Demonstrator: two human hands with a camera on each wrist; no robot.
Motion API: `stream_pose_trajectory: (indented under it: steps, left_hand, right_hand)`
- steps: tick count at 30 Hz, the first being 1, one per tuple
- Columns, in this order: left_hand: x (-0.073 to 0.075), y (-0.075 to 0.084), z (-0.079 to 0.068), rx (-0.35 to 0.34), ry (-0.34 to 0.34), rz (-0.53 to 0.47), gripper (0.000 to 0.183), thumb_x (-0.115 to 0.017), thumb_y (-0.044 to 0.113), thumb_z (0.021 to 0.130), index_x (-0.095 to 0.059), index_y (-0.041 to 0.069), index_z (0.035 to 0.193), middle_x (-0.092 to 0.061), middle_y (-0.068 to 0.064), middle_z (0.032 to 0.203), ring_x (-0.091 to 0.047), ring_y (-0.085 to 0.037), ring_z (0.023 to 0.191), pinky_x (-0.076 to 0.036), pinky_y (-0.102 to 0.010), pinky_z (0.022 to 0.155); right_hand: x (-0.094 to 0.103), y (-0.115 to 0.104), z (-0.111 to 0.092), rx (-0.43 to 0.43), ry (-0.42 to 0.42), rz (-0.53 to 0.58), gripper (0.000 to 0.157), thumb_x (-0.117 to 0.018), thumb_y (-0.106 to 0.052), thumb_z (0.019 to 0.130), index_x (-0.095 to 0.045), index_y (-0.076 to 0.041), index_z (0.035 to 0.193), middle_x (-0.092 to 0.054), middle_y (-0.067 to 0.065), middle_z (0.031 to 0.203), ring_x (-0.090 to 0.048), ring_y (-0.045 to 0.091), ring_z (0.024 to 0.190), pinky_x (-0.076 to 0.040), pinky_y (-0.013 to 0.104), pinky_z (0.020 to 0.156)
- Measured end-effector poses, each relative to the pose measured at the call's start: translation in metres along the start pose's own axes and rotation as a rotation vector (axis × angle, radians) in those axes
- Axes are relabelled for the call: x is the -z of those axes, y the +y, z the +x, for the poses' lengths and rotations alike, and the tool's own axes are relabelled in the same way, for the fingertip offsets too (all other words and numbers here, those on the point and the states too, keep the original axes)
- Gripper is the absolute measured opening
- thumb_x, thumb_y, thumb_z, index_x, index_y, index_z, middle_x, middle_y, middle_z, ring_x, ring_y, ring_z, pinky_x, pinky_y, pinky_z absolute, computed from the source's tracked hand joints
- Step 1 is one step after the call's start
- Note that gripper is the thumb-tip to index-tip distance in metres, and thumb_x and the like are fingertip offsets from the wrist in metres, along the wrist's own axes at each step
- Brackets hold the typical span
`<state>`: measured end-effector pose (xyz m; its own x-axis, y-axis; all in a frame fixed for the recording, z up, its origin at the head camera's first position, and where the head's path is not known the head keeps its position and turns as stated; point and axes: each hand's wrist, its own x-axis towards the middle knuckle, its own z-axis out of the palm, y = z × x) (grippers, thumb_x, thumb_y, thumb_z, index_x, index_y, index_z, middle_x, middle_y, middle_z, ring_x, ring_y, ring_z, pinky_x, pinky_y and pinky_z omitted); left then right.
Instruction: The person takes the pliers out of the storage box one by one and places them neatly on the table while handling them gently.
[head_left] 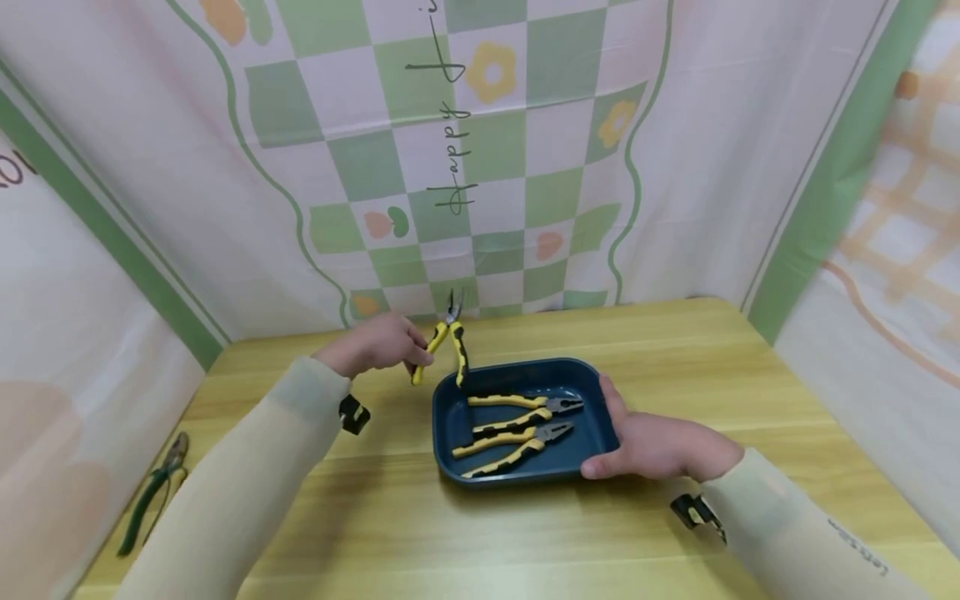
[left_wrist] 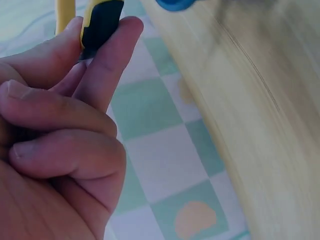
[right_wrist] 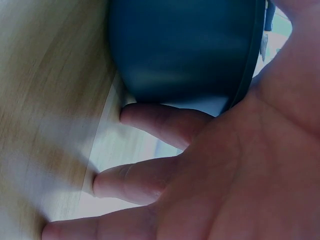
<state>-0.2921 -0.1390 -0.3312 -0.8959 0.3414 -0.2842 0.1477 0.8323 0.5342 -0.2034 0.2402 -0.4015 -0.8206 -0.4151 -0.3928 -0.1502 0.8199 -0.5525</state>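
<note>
In the head view my left hand (head_left: 386, 343) pinches one handle of yellow-and-black pliers (head_left: 453, 327), whose handles and jaws are spread apart. These pliers are above the back left corner of a dark blue tray (head_left: 525, 479). The left wrist view shows the thumb and index finger on the handle (left_wrist: 102, 25), with the other fingers folded. My right hand (head_left: 660, 442) rests against the tray's right end, its thumb at the near corner. In the right wrist view its fingers (right_wrist: 135, 180) are extended and spread, one touching the tray wall (right_wrist: 185, 50).
Inside the tray lie two yellow-and-black pliers (head_left: 558, 405) (head_left: 551, 432), jaws pointing right. Green-handled pliers (head_left: 153, 492) lie at the table's left edge. Patterned curtains (head_left: 495, 150) enclose the wooden table (head_left: 510, 550) at the back and sides.
</note>
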Motion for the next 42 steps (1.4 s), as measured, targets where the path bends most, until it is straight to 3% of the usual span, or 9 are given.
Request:
stream_pose_trajectory:
  steps: [5,8,11,16,23,29,35,37,42]
  left_hand:
    - [0.005,-0.021,-0.012,0.068,0.008,-0.03,0.029,-0.072,0.03,0.093,-0.074,0.008,0.113,-0.073,0.001,0.09,-0.06,-0.028,0.109,-0.046,-0.047,0.087]
    - [0.006,-0.033,-0.019,0.102,-0.002,-0.013,0.031,-0.072,0.03,0.093,-0.073,0.007,0.115,-0.073,-0.001,0.094,-0.06,-0.029,0.107,-0.048,-0.046,0.084]
    - [0.002,-0.047,-0.026,0.114,-0.034,0.038,0.023,-0.071,0.029,0.093,-0.076,0.008,0.102,-0.072,0.0,0.092,-0.06,-0.024,0.092,-0.049,-0.042,0.076]
    - [-0.019,-0.077,-0.033,0.117,-0.074,0.146,0.025,-0.072,0.03,0.092,-0.074,0.01,0.077,-0.069,0.002,0.075,-0.044,-0.014,0.061,-0.037,-0.031,0.057]
    - [-0.044,-0.099,-0.047,0.139,-0.073,0.238,0.028,-0.076,0.025,0.087,-0.067,0.011,0.065,-0.063,0.002,0.064,-0.043,-0.013,0.057,-0.036,-0.029,0.055]
    - [-0.052,-0.093,-0.054,0.225,-0.067,0.291,0.027,-0.076,0.022,0.087,-0.067,0.008,0.065,-0.064,-0.001,0.063,-0.053,-0.014,0.059,-0.042,-0.03,0.06]
    - [-0.052,-0.072,-0.058,0.317,-0.001,0.301,0.05,-0.066,0.041,0.096,-0.061,0.01,0.057,-0.057,-0.002,0.052,-0.047,-0.013,0.044,-0.048,-0.036,0.065]
    - [-0.055,-0.064,-0.057,0.32,0.044,0.319,0.054,-0.067,0.047,0.093,-0.057,0.013,0.053,-0.052,0.0,0.051,-0.041,-0.013,0.043,-0.047,-0.036,0.06]
    - [-0.073,-0.048,-0.056,0.347,0.063,0.406,0.045,-0.077,0.052,0.082,-0.062,0.015,0.06,-0.056,0.001,0.065,-0.049,-0.015,0.056,-0.041,-0.033,0.05]
  right_hand:
    - [-0.001,0.0,0.0,0.0,0.0,0.009,0.137,-0.076,-0.058,0.081,0.028,-0.001,0.149,-0.037,0.045,0.14,-0.058,0.028,0.101,-0.038,0.054,0.099]
    - [-0.001,0.0,-0.001,-0.006,0.003,0.017,0.137,-0.076,-0.058,0.081,0.028,-0.001,0.15,-0.035,0.044,0.141,-0.057,0.029,0.103,-0.037,0.054,0.099]
    - [-0.002,0.0,-0.001,-0.011,0.006,0.02,0.137,-0.076,-0.059,0.08,0.027,-0.001,0.15,-0.032,0.043,0.144,-0.056,0.029,0.106,-0.036,0.054,0.101]
    - [-0.001,-0.001,-0.002,-0.008,0.004,0.025,0.137,-0.076,-0.059,0.081,0.027,-0.001,0.15,-0.025,0.044,0.147,-0.055,0.03,0.109,-0.035,0.056,0.103]
    - [0.0,-0.001,-0.002,0.021,0.0,0.017,0.136,-0.076,-0.056,0.083,0.029,0.001,0.148,-0.026,0.047,0.144,-0.058,0.029,0.104,-0.036,0.057,0.102]
    - [0.001,-0.002,-0.003,0.025,-0.004,0.025,0.136,-0.076,-0.055,0.083,0.029,0.0,0.148,-0.028,0.047,0.144,-0.059,0.027,0.1,-0.036,0.056,0.101]
    - [0.002,-0.004,-0.003,0.02,0.004,0.0,0.136,-0.075,-0.057,0.083,0.028,0.002,0.148,-0.033,0.046,0.141,-0.057,0.03,0.105,-0.036,0.057,0.101]
    - [0.002,-0.004,-0.003,0.02,0.007,-0.001,0.136,-0.075,-0.057,0.082,0.028,0.002,0.148,-0.032,0.046,0.141,-0.056,0.031,0.108,-0.035,0.058,0.102]
    - [0.001,-0.004,-0.003,0.017,0.0,0.005,0.136,-0.075,-0.057,0.082,0.028,0.002,0.148,-0.031,0.046,0.142,-0.056,0.031,0.11,-0.034,0.058,0.103]
